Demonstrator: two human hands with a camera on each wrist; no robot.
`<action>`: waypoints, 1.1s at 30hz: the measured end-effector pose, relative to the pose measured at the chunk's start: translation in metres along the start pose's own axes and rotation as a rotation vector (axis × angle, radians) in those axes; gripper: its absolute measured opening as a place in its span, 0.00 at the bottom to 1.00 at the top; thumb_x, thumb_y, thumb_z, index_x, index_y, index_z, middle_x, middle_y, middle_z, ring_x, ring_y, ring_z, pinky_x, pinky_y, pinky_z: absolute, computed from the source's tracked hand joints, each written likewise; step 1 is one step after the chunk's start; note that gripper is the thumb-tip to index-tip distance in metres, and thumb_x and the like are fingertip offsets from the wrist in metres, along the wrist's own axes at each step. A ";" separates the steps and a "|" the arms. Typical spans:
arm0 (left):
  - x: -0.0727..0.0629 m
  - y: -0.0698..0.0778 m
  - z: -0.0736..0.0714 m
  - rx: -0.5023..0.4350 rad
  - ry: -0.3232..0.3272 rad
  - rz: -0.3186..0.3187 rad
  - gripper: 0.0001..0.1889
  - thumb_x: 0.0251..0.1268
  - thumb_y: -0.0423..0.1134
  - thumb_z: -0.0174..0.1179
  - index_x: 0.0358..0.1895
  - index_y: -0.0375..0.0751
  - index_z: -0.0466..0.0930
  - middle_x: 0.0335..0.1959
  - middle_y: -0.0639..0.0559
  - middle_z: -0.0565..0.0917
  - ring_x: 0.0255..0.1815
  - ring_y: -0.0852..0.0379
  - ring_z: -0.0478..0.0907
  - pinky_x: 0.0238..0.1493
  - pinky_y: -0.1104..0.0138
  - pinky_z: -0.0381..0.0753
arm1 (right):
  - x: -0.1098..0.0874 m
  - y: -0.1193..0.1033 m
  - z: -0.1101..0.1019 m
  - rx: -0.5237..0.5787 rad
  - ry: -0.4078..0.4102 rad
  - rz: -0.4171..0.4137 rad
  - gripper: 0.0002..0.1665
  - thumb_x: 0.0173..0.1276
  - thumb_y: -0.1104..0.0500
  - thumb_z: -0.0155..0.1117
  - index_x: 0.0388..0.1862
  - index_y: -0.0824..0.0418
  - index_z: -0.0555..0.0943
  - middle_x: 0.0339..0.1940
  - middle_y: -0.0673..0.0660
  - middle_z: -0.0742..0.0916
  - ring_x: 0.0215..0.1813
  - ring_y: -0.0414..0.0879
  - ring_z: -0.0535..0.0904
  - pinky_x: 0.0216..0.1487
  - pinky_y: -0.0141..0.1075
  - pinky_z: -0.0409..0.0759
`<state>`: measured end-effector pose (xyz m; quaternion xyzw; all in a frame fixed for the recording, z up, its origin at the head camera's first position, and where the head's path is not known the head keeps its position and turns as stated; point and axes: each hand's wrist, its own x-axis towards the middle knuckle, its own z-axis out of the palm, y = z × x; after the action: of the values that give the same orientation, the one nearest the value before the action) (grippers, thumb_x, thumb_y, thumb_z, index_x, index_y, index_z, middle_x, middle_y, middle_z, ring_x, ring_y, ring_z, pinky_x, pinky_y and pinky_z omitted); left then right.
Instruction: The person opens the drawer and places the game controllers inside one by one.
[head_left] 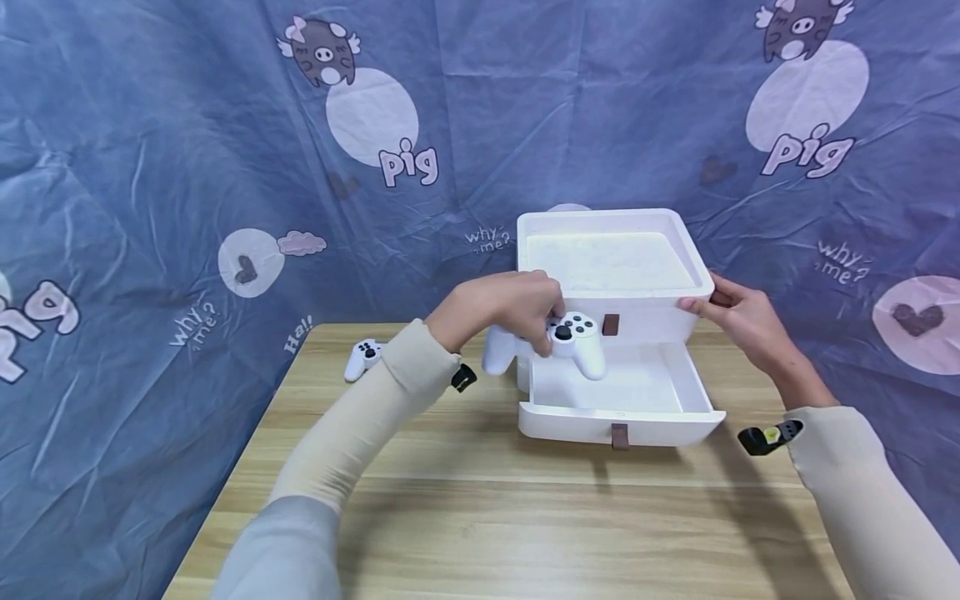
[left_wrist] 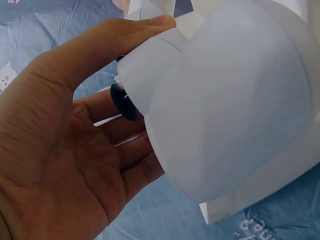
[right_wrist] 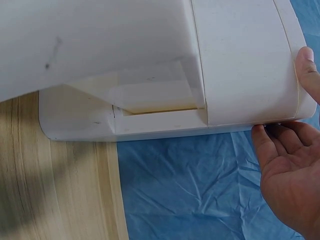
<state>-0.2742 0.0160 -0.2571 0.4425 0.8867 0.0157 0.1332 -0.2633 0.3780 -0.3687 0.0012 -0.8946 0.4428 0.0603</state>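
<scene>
My left hand (head_left: 517,307) grips a white game controller (head_left: 587,353) from above, its black thumbstick and dark buttons showing. In the left wrist view the controller's smooth white handle (left_wrist: 235,100) fills much of the frame, with thumb and fingers on either side of it. Below the controller in the head view is the pulled-out lower drawer (head_left: 570,423) of a white two-drawer box (head_left: 675,317). My right hand (head_left: 742,321) holds the box's right front corner, thumb on its front and fingers along the side (right_wrist: 295,170).
A second white controller (head_left: 360,361) lies at the table's back left, partly behind my left sleeve. The box has a raised rim around its top and brown pull tabs (head_left: 619,436). A blue printed cloth (head_left: 480,125) hangs behind the wooden table (head_left: 525,533).
</scene>
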 end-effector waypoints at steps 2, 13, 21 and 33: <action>0.005 0.003 0.000 -0.011 -0.011 0.003 0.10 0.59 0.44 0.76 0.34 0.45 0.86 0.26 0.57 0.78 0.27 0.61 0.71 0.30 0.70 0.72 | 0.000 0.000 0.000 0.003 0.000 -0.002 0.53 0.73 0.36 0.70 0.86 0.58 0.62 0.43 0.21 0.81 0.46 0.15 0.76 0.53 0.28 0.73; 0.037 0.023 0.002 -0.010 -0.052 0.010 0.20 0.60 0.41 0.74 0.24 0.49 0.68 0.21 0.58 0.58 0.24 0.61 0.56 0.29 0.70 0.58 | 0.000 0.003 0.001 0.036 0.006 -0.021 0.51 0.74 0.39 0.71 0.86 0.57 0.62 0.40 0.17 0.80 0.45 0.13 0.77 0.45 0.16 0.71; 0.059 0.037 0.006 -0.008 -0.091 -0.014 0.11 0.62 0.40 0.73 0.34 0.47 0.77 0.28 0.57 0.69 0.30 0.60 0.65 0.33 0.70 0.64 | 0.001 0.003 0.000 0.027 0.015 -0.022 0.51 0.74 0.39 0.71 0.86 0.57 0.61 0.38 0.16 0.80 0.45 0.14 0.77 0.45 0.16 0.70; 0.086 0.050 0.019 0.011 -0.162 -0.107 0.17 0.64 0.44 0.74 0.54 0.49 0.85 0.48 0.58 0.86 0.43 0.60 0.79 0.44 0.71 0.78 | 0.000 0.004 0.003 0.080 0.016 -0.045 0.49 0.75 0.43 0.71 0.85 0.59 0.62 0.39 0.16 0.82 0.45 0.15 0.79 0.46 0.15 0.72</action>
<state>-0.2795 0.1126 -0.2869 0.3951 0.8954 -0.0322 0.2028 -0.2640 0.3778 -0.3738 0.0201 -0.8754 0.4768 0.0770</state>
